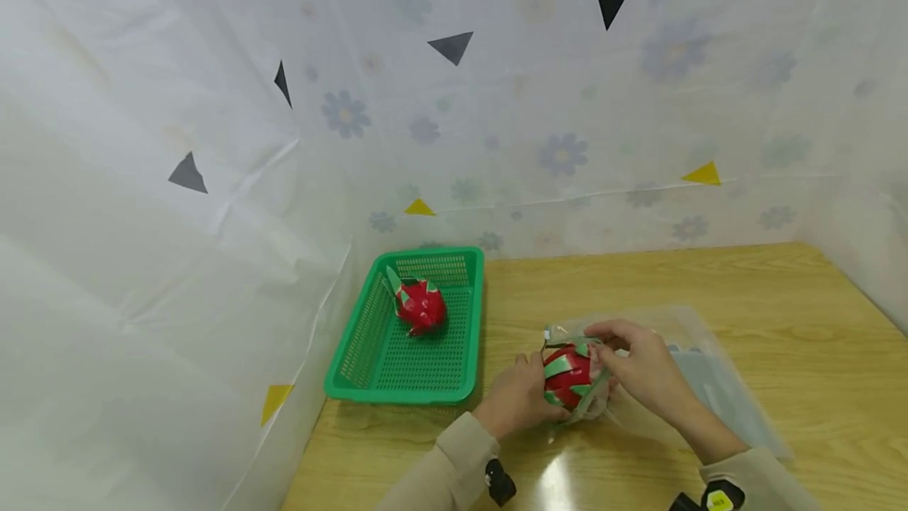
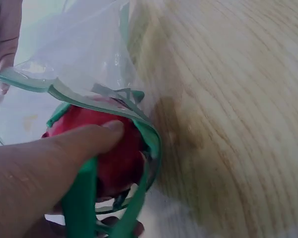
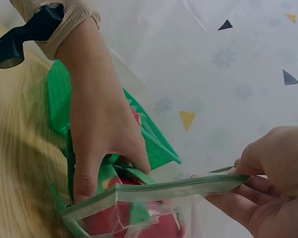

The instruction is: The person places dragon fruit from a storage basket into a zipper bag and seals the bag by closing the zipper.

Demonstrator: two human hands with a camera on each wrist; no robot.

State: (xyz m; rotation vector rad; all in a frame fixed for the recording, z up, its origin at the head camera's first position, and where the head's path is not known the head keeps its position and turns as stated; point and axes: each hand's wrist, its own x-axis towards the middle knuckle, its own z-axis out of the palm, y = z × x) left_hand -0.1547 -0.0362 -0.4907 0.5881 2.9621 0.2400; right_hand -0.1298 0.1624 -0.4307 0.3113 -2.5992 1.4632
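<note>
My left hand [image 1: 521,394] grips a red dragon fruit [image 1: 566,375] with green scales, its thumb pressed on the red skin. The fruit sits partly within the mouth of a clear zip bag [image 2: 84,54] with a green zip edge. In the right wrist view, the fruit's lower part shows through the plastic behind the zip strip [image 3: 154,191]. My right hand [image 1: 641,361] pinches the bag's rim between thumb and fingers, on the right side of the opening. The bag's body stretches out to the right beneath that hand.
A green plastic basket [image 1: 471,337] stands left of the hands, with another dragon fruit [image 1: 421,307] inside. Under the right forearm lies a stack of clear bags [image 1: 709,389] on the wooden table [image 1: 837,353]. White patterned sheeting [image 1: 496,117] surrounds the back and sides.
</note>
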